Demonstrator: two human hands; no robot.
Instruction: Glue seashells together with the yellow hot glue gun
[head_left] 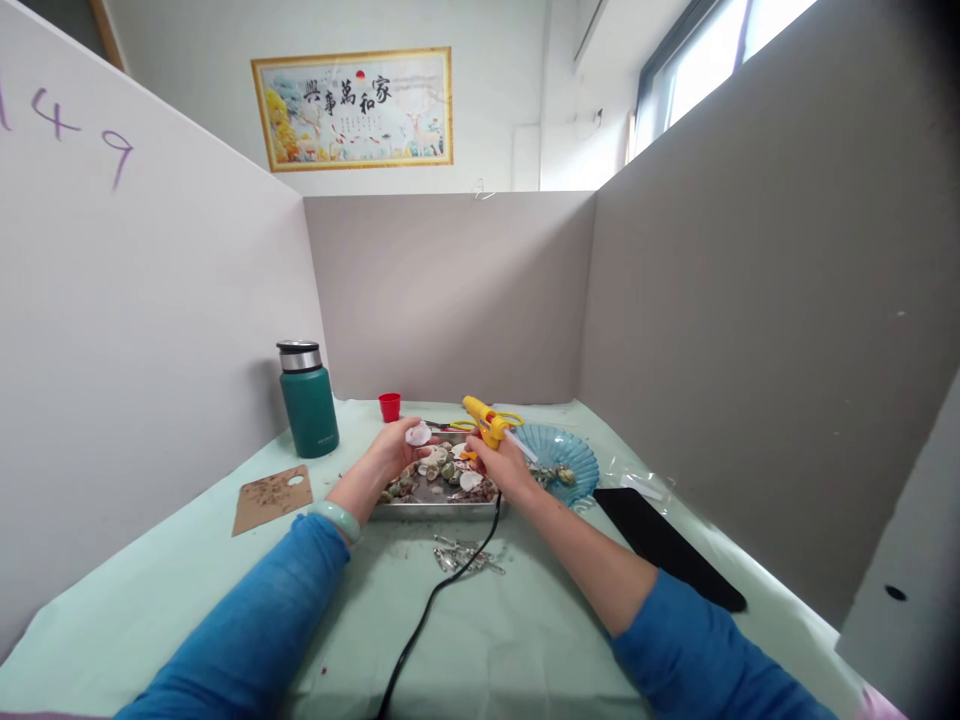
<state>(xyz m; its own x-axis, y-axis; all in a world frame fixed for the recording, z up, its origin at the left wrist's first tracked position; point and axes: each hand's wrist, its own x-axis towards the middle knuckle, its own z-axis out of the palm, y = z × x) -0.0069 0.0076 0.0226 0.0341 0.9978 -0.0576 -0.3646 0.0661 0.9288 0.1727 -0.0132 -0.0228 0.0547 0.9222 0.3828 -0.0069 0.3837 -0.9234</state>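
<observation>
My left hand (391, 448) is closed on a white seashell (418, 434), held up over the left part of a metal tray (431, 511). In my right hand (501, 465) is a yellow glue gun (487, 422), gripped by its handle above the tray's right side. A pale glue stick (521, 445) sticks out of the gun's back end, and its black cord (427, 605) runs down toward me. Many seashells (471, 481) lie in the tray below both hands. My right hand and forearm hide part of the tray's right end.
A green bottle (309, 402) and a brown card (271, 497) stand or lie on the left. Behind the tray are a red cup (389, 406) and yellow-handled scissors (457, 426). A blue plate (581, 462) and black slab (667, 548) are right. Metal clips (461, 555) lie in front.
</observation>
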